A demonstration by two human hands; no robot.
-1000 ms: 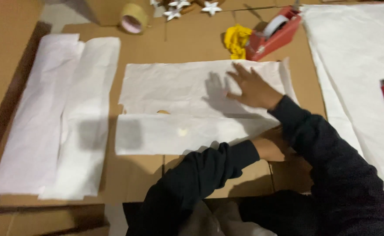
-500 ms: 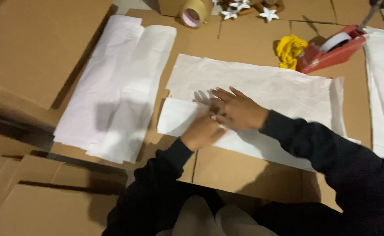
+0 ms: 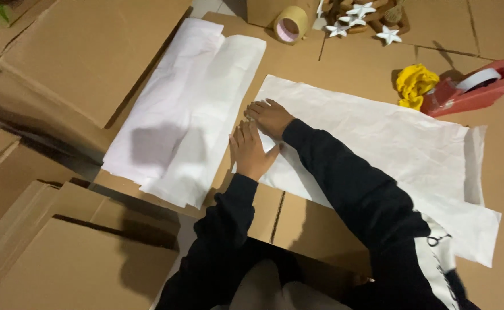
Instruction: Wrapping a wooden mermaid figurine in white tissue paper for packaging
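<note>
Both hands lie flat, fingers extended, gripping nothing: left hand (image 3: 250,150) and right hand (image 3: 270,116) press the left end of a white paper sheet (image 3: 378,143) spread on cardboard flooring (image 3: 321,224). Stacked white paper (image 3: 188,109) lies just beside; red tape dispenser (image 3: 471,89) well apart.

crinkled matt white paper sheet (image 3: 378,138); smooth white paper stack (image 3: 188,109); matt brown corrugated cardboard floor (image 3: 91,51); glossy red plastic tape dispenser (image 3: 470,92).
</note>
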